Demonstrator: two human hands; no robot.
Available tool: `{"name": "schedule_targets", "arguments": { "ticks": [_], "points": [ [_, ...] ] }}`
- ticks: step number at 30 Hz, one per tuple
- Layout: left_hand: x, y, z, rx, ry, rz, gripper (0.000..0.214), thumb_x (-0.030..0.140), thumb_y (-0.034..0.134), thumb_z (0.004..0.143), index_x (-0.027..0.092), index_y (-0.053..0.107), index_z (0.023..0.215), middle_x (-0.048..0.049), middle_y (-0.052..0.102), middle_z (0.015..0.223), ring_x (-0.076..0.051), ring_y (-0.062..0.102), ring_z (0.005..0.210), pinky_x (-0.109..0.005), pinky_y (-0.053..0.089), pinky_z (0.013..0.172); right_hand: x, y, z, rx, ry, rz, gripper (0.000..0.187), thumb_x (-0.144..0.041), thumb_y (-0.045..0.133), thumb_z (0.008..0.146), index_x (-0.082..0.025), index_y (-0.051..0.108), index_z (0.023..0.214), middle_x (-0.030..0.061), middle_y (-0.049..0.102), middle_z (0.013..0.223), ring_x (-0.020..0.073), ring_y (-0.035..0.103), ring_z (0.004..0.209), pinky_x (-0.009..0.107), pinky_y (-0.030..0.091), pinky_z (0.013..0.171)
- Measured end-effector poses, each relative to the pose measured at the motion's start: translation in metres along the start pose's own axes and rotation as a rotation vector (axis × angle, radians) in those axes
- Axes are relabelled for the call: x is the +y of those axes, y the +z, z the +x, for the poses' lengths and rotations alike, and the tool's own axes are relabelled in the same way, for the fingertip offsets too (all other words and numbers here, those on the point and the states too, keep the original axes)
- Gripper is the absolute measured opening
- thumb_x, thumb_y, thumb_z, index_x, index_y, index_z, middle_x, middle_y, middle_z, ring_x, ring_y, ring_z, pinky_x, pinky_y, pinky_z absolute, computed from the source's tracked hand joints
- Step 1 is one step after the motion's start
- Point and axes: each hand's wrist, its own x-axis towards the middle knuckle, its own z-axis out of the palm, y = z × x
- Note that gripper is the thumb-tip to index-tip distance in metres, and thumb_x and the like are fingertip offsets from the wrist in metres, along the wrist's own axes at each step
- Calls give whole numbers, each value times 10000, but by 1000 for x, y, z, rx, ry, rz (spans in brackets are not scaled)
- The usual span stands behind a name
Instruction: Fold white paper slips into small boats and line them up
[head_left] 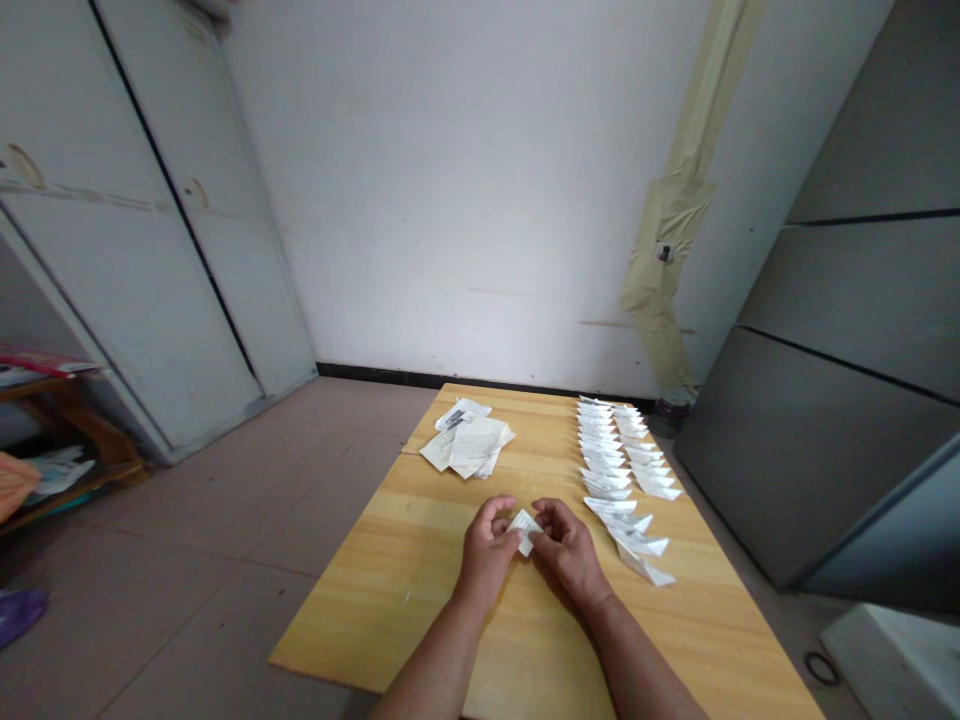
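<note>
A small folded paper [525, 530], diamond-shaped and pale with faint print, is pinched between both hands over the middle of the table. My left hand [490, 545] grips its left corner, thumb in front and fingers curled behind. On the opposite corner my right hand [568, 548] closes the same way. To the right stand two rows of folded paper boats [604, 450], with several more paper boats [634, 540] in a looser line nearest my right hand. Beyond my left hand lies a loose pile of printed paper sheets [476, 445].
The wooden table [390, 570] reaches toward the white wall [465, 200]. A grey cabinet [847, 420] stands close along the right. Pale wardrobe doors [150, 230] and a wooden shelf [82, 440] with papers are at the left. A white box [892, 660] sits low at the right.
</note>
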Motion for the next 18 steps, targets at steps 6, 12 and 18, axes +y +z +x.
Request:
{"name": "schedule_targets", "arguments": {
  "ticks": [6, 12, 18],
  "points": [
    [0, -1, 0, 2, -1, 8, 457, 227, 686, 584, 158, 572, 1021, 48, 592, 585, -117, 541, 521, -213, 437, 525, 2, -1, -1, -55, 9, 37, 327, -225, 695, 607, -182, 604, 917, -37, 589, 675, 125, 525, 569, 233, 437, 518],
    [-2, -1, -1, 27, 144, 154, 378, 192, 656, 639, 173, 623, 1015, -29, 664, 785, -179, 633, 715, -262, 507, 634, -1, -3, -1, -56, 45, 77, 329, -232, 694, 590, -189, 586, 898, -38, 608, 645, 138, 548, 549, 244, 433, 509],
    [-10, -2, -8, -87, 642, 642, 465, -23, 479, 654, 225, 673, 996, -98, 601, 1221, -253, 545, 1193, -417, 448, 1035, -9, -4, 1, 143, 15, 129, 340, -218, 653, 549, -201, 574, 879, -25, 640, 648, 156, 564, 547, 256, 449, 491]
  ]
}}
